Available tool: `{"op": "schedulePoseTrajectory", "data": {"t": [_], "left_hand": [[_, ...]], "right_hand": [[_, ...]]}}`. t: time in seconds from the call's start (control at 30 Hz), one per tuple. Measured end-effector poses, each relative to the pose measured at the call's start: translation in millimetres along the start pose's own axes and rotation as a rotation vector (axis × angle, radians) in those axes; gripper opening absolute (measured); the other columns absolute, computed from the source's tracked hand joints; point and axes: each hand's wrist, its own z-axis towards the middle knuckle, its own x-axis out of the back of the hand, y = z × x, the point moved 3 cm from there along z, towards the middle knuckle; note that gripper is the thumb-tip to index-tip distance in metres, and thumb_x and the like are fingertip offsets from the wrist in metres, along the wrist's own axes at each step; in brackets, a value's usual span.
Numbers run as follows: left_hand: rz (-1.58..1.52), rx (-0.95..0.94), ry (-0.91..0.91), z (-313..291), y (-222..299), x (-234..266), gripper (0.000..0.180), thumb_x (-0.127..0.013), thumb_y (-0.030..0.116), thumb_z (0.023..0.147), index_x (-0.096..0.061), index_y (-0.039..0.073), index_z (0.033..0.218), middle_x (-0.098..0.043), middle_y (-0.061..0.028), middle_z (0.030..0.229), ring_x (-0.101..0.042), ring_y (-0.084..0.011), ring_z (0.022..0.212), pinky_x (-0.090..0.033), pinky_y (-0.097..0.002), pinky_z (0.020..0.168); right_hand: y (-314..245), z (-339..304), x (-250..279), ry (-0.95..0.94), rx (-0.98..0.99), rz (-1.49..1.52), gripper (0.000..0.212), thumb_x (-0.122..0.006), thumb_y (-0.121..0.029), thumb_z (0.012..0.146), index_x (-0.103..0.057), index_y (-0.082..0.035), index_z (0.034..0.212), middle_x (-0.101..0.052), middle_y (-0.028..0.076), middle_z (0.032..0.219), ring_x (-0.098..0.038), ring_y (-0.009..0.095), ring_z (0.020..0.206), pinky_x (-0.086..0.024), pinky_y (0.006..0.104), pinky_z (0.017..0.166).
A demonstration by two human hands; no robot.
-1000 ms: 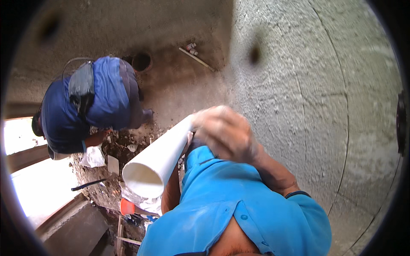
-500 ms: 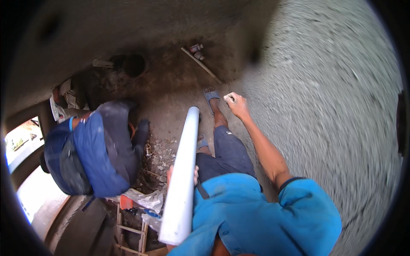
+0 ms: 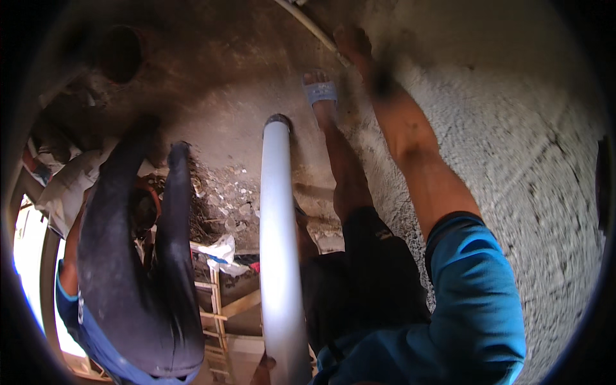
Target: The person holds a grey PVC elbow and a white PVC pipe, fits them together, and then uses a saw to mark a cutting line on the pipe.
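Note:
A long white pipe (image 3: 277, 212) runs upright through the middle of the view, its dark open end towards the floor ahead. Low down, part of my left hand (image 3: 262, 371) shows against the pipe's left side, closed round it; the other fingers are hidden behind the pipe. My right arm stretches far forward along the rough wall. In shadow beside the end of a thin pale stick (image 3: 311, 27), my right hand (image 3: 354, 46) is too dark and blurred for its fingers to be read. My sandalled foot (image 3: 319, 90) stands between the pipe and that arm.
At the left a co-worker in dark trousers (image 3: 128, 276) bends over. Rubble (image 3: 234, 199) lies on the floor between us, near a white plastic bag (image 3: 221, 250) and a wooden ladder-like frame (image 3: 218, 308). A rough plastered wall (image 3: 507, 179) fills the right side. A dark round opening (image 3: 120, 54) is at the far left.
My right hand has reached farther forward, towards the stick. The pipe now stands more upright in view, and my left hand appears lower on it. The view has shifted; the co-worker appears lower and nearer.

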Motion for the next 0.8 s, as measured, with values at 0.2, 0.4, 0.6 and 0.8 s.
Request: {"op": "schedulePoseTrajectory", "data": {"t": [0.2,0.4,0.6,0.8], "left_hand": [[0.063,0.164,0.066,26.4,39.1,-3.8,0.074,-0.063,0.048,0.096,-0.047,-0.002,0.147,-0.062,-0.0201,0.129,-0.065,-0.0274,0.108,-0.056,-0.0377,0.091],[0.031,0.23,0.087,34.4,39.1,-4.8,0.074,-0.065,0.046,0.095,-0.047,-0.002,0.148,-0.063,-0.0189,0.13,-0.065,-0.0268,0.109,-0.055,-0.0376,0.093],[0.029,0.208,0.044,20.9,25.5,4.9,0.074,-0.067,0.045,0.094,-0.047,-0.001,0.149,-0.063,-0.0178,0.131,-0.065,-0.0263,0.111,-0.055,-0.0374,0.095],[0.115,0.012,0.056,16.3,-65.1,57.1,0.081,-0.077,0.037,0.089,-0.043,0.004,0.155,-0.06,-0.0145,0.139,-0.06,-0.0258,0.125,-0.048,-0.039,0.106]], "right_hand": [[38.2,112.1,-49.2,0.014,0.131,-0.151,0.058,-0.071,-0.029,0.092,-0.055,-0.002,0.14,-0.065,0.027,0.126,-0.066,0.046,0.113,-0.054,0.0544,0.094],[29.3,115.9,-91.6,0.017,0.148,-0.081,0.038,-0.053,-0.024,0.105,-0.062,0.0,0.132,-0.068,0.025,0.124,-0.066,0.044,0.111,-0.053,0.054,0.093],[71.7,46.4,-108.3,0.225,0.317,-0.239,0.055,-0.041,-0.03,0.11,-0.037,-0.008,0.16,-0.063,0.028,0.138,-0.061,0.044,0.128,-0.05,0.0512,0.105],[93.3,-78.2,-55.3,0.006,0.265,-0.188,0.039,-0.06,-0.026,0.092,-0.061,-0.002,0.122,-0.069,0.029,0.118,-0.067,0.047,0.109,-0.054,0.0559,0.093]]}}
